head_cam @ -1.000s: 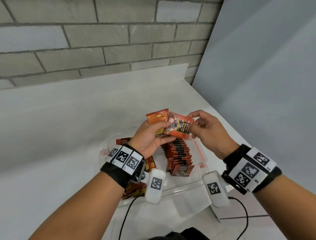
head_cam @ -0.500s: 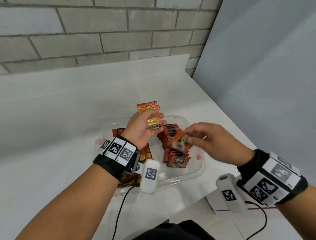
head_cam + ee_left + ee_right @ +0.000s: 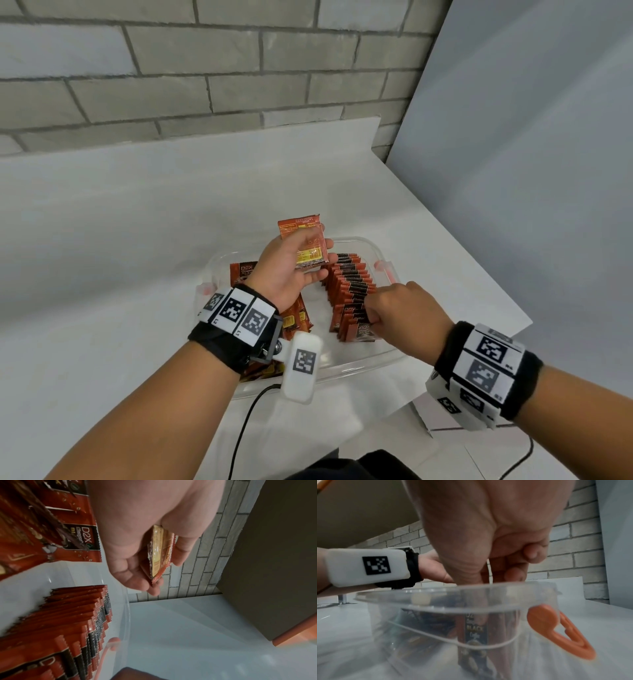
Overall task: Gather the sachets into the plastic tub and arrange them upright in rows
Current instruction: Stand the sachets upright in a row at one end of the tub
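Held up in the left hand [image 3: 291, 265], above the far-left part of the tub: a small stack of coffee sachets [image 3: 304, 242], clamped between thumb and curled fingers, yellow-panelled backs turned to the head camera. From the left wrist view, the same stack [image 3: 160, 551] seen edge-on, pinched at its lower end, fingertips wrapped round its far face.

Lower and to the right, the right hand [image 3: 404, 315] reaching down into the tub, fingers curled onto the near end of the upright row of sachets [image 3: 349, 287]. Hidden behind the knuckles: the exact contact, so no telling whether a sachet is pinched there or only pressed. Through the clear wall in the right wrist view, thumb and fingers [image 3: 515, 573] dipping below the rim just above a standing sachet marked BLACK [image 3: 475, 630].

Running from the far wall toward the near one, right of centre in the clear plastic tub [image 3: 359, 363]: the row, red-brown packets on edge, leaning a little. On the tub's left side, partly under the left wrist: loose sachets [image 3: 294, 317] lying flat in a heap. Clipped to the tub's right rim: an orange latch [image 3: 556, 631].

Beneath it all, a white table [image 3: 102, 274]; behind, a grey brick wall [image 3: 205, 68].
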A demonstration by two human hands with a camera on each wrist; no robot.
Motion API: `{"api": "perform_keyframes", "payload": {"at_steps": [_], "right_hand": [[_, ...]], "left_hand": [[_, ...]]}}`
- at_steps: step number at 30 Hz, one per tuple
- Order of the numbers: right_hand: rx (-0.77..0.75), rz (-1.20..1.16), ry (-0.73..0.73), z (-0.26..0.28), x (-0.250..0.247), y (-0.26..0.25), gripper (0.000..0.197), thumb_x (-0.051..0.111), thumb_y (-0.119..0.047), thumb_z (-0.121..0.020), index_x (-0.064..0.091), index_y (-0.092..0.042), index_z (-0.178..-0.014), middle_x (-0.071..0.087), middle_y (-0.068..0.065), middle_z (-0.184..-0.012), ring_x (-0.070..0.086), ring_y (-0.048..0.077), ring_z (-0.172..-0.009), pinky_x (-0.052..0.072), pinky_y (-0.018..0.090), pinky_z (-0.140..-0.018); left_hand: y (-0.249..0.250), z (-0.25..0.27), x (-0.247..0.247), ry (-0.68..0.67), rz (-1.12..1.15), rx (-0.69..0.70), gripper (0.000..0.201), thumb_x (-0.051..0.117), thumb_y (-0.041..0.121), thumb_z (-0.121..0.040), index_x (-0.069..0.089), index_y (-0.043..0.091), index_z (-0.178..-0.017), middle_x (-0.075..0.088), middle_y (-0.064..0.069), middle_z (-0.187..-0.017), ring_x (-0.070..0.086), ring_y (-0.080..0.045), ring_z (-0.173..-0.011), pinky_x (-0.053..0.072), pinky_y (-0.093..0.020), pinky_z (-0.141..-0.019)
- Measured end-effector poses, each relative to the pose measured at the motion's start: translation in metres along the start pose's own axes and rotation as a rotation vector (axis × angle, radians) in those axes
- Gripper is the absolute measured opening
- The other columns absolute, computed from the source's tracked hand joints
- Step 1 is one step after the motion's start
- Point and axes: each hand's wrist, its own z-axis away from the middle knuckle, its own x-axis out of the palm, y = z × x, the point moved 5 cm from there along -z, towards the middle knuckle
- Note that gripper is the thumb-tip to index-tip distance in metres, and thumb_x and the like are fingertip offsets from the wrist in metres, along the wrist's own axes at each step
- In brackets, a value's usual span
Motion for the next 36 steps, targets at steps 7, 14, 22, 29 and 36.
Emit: {"api": "perform_keyframes", "payload": {"at_steps": [7,14,22,29,36], "right_hand": [[0.009,0.073,-0.029,0.0,0.004,-0.004,0.012,0.045,-0.014,-0.091,0.043,-0.019,-0.081,0.06,0.001,-0.087,0.043,0.023,-0.073,0.029,0.029,-0.075],[-0.025,0.065,-0.019,-0.002,0.007,-0.005,0.01,0.047,-0.016,-0.093,0.041,-0.018,-0.084,0.063,0.004,-0.097,0.042,0.023,-0.075,0.028,0.029,-0.074],[-0.049,0.022,-0.038,-0.003,0.006,-0.003,0.008,0.055,-0.022,-0.092,0.048,-0.018,-0.093,0.061,0.002,-0.103,0.05,0.022,-0.08,0.034,0.029,-0.076],[0.0,-0.103,0.01,-0.003,-0.001,0.007,0.016,0.062,-0.029,-0.087,0.056,-0.017,-0.096,0.062,-0.002,-0.096,0.053,0.017,-0.079,0.035,0.026,-0.07],[0.207,-0.622,0.352,-0.012,-0.043,0.034,0.03,0.06,-0.039,-0.09,0.058,-0.022,-0.116,0.064,-0.006,-0.097,0.054,-0.001,-0.067,0.038,0.012,-0.06]], "left_hand": [[0.0,0.002,0.001,-0.012,-0.017,-0.008,0.014,0.057,0.022,-0.093,0.061,0.013,-0.103,0.07,-0.006,-0.085,0.068,-0.021,-0.075,0.049,-0.03,-0.061],[-0.003,0.003,0.002,-0.019,-0.023,-0.029,0.011,0.056,0.021,-0.094,0.062,0.014,-0.099,0.069,-0.006,-0.084,0.067,-0.022,-0.075,0.047,-0.031,-0.064],[-0.003,0.002,0.001,-0.019,-0.011,-0.028,0.013,0.057,0.021,-0.093,0.062,0.013,-0.102,0.069,-0.007,-0.085,0.068,-0.022,-0.074,0.048,-0.031,-0.063],[-0.007,0.002,0.004,-0.057,0.008,-0.065,0.016,0.045,0.01,-0.097,0.055,0.003,-0.107,0.069,-0.013,-0.09,0.07,-0.028,-0.077,0.055,-0.031,-0.061],[-0.009,0.004,0.017,-0.193,-0.199,-0.082,0.021,0.056,0.006,-0.093,0.061,0.009,-0.114,0.07,-0.013,-0.104,0.071,-0.028,-0.09,0.059,-0.029,-0.074]]}}
